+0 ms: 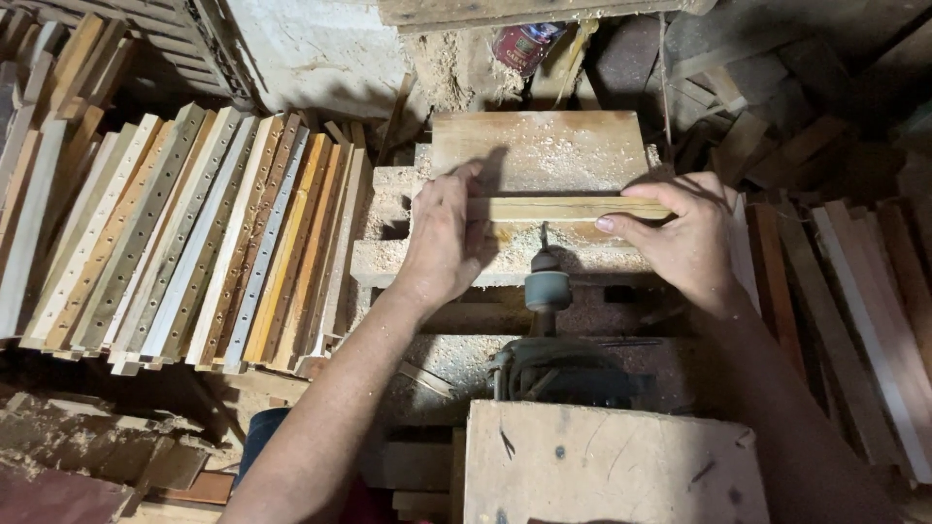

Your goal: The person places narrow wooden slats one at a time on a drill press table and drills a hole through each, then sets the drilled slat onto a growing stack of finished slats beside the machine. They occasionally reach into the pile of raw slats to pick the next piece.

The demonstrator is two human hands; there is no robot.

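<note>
Around my desk [544,146], dusted with sawdust: far wall [320,49] of rough whitewashed plaster; slatted crate [146,39] far left; rows of drilled wooden slats [184,233] stacked left; darker planks [854,291] leaning right; wooden box [612,466] near me. Dim light, deep shadows far right.

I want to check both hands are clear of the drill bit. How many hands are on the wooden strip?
2. The left hand presses the wooden strip's left end; the right hand grips its right end. The drill bit points between them.
</note>
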